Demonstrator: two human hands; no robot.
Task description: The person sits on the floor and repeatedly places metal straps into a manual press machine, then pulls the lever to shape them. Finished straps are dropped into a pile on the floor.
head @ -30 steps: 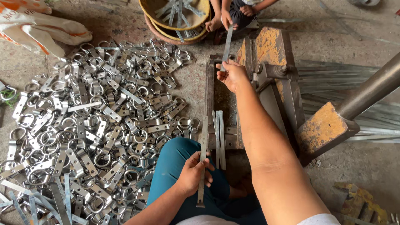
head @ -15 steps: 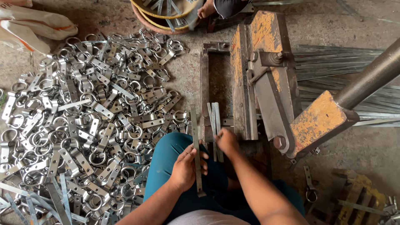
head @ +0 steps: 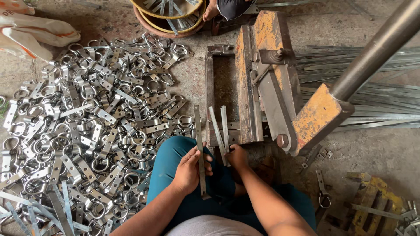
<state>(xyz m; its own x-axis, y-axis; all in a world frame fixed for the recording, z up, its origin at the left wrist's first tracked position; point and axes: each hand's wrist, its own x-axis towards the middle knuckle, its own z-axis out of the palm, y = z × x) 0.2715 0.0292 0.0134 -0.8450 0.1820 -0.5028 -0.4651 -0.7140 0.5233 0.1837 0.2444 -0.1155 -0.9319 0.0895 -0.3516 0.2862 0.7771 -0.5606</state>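
while left hand (head: 189, 168) grips 1 flat steel strip (head: 200, 148), right hand (head: 236, 156) pinches 2 strips (head: 221, 129).

Left hand (head: 189, 170) fingers curled closed, right hand (head: 236, 156) gripping, forearms converging

At twelve o'clock, another person's hand (head: 211, 10) is cut off by the top edge, as is the basket (head: 151, 17). At two o'clock, the lever handle (head: 376, 48) runs out of frame

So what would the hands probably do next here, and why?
Likely the right hand lifts one of the two strips it grips up into the lever press: the press slot looks unoccupied, and the left hand only holds a spare strip.
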